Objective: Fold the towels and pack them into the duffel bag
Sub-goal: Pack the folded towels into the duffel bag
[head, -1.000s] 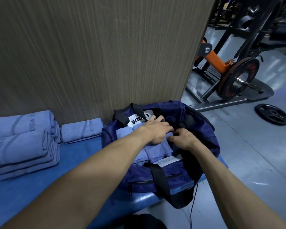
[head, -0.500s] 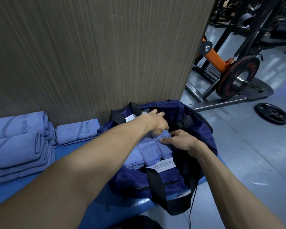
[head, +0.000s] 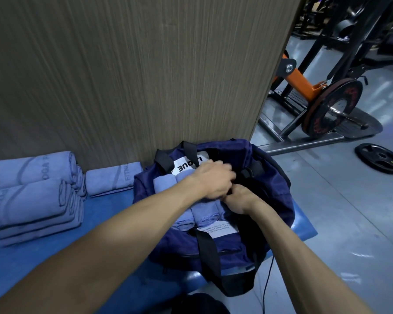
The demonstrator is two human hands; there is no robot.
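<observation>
Both hands, left (head: pixel 213 180) and right (head: pixel 241 199), reach into the open bag (head: pixel 275 200) over rolled towels (head: pixel 204 214); finger grip cannot be told.

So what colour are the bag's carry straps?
Black straps on the dark navy bag; the head view shows them.

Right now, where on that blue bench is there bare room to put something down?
One bare strip of bench lies between the stacked towels and the duffel bag, running toward the near edge under the left forearm. The single folded towel fills the spot by the wall. The bag's opening is crowded with towels and both hands, left and right.
</observation>
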